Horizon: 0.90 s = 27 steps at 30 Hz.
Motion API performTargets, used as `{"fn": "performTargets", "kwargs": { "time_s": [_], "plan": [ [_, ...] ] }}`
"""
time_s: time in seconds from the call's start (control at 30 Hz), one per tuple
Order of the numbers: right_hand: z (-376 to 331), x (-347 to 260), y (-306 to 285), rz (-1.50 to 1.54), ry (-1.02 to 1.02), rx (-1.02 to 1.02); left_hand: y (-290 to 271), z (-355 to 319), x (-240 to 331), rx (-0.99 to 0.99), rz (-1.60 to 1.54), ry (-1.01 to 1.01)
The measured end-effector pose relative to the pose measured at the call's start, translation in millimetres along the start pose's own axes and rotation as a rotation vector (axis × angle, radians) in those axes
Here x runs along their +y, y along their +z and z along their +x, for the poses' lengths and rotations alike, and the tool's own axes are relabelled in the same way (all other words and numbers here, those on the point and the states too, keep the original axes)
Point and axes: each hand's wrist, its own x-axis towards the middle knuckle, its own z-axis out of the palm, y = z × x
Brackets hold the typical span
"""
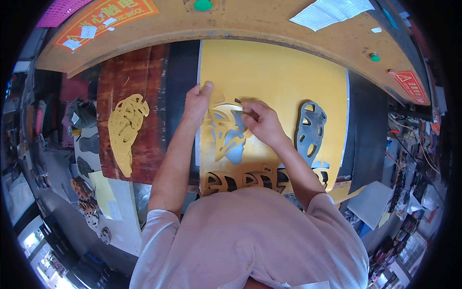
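A yellow cut-out piece [222, 137] with several openings lies over the wide yellow sheet [284, 67]. Grey-blue patches show through and beside it. At its left side is my left hand [195, 105], thumb uppermost, closed on its edge; the other fingers are mostly hidden. My right hand [263, 121] is closed in a pinch at the piece's upper right edge. A small dark spot [237, 100] shows by those fingertips, too small to name. To the right of my right hand, a grey-blue sole-shaped cutting die [310, 129] with several openings rests on the sheet.
On a reddish-brown board [148, 86] at left lies a pile of yellow cut-outs [126, 132]. Several cut openings [252, 179] line the sheet's near edge. A tan machine beam [236, 21] with green buttons spans the far side. Dark surface [368, 130] flanks the sheet.
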Motion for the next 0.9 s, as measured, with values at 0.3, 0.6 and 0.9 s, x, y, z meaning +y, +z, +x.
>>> {"fn": "performTargets", "kwargs": {
  "time_s": [0.3,0.6,0.9],
  "plan": [
    [-112,1,-65,0.225,0.335,0.173,-25,-62,-8,0.258,0.532,0.387],
    [-191,40,-71,0.525,0.436,0.520,18,-198,-47,-0.090,0.714,0.972],
    [-137,54,-80,-0.682,0.278,0.503,93,-198,-82,-0.275,1.001,0.927]
  ]
}}
